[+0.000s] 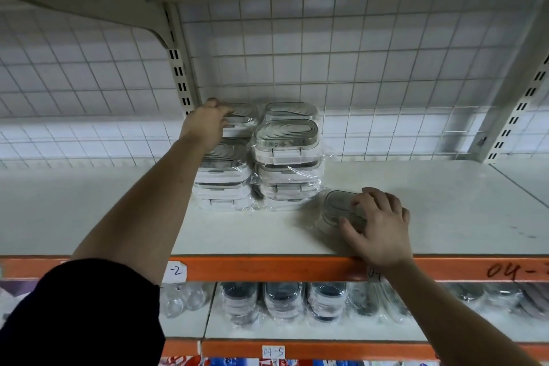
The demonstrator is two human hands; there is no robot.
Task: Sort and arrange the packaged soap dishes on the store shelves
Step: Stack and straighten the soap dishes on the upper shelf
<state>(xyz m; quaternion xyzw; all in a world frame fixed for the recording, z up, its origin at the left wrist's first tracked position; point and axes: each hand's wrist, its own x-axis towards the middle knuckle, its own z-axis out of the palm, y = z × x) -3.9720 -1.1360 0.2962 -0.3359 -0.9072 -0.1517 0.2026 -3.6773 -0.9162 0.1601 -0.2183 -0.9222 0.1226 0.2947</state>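
Clear-lidded white soap dishes in plastic wrap stand in two stacks (285, 157) on the white shelf (118, 217). My left hand (206, 125) reaches to the back of the left stack and grips the topmost rear soap dish (242, 117). To the right of the stacks a single grey-lidded soap dish (338, 208) lies flat on the shelf. My right hand (378, 229) lies over it, with the fingers curled round its right end.
A white wire grid backs the shelf, with a slotted upright (181, 77) left of the stacks. The orange front rail (267, 269) carries paper labels. Several more wrapped soap dishes (285, 300) fill the shelf below.
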